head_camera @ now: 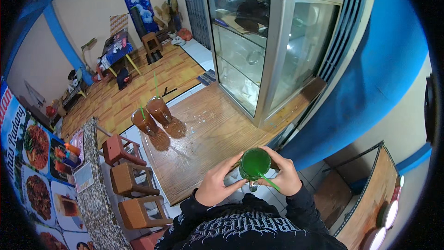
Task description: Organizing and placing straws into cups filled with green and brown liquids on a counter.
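Observation:
A glass mug of green drink point(255, 163) is held between both my hands, close to my body at the near edge of the wooden table point(204, 139). My left hand point(216, 182) grips its left side and my right hand point(286, 173) its right side. A green straw point(269, 181) leans out of the mug towards my right hand, and the mug's handle point(253, 186) points towards me. Farther off at the table's left side stand two glass mugs of brown drink, one point(143, 122) nearer the edge and one point(159, 110) beside it, each with a green straw.
A glass display cabinet point(274, 59) stands on the table's far right part. Several plastic stools point(133, 180) line the left side, beside a stone-patterned counter point(93, 187) with a food banner. A wooden shelf with a perforated metal frame point(378, 194) is at the right.

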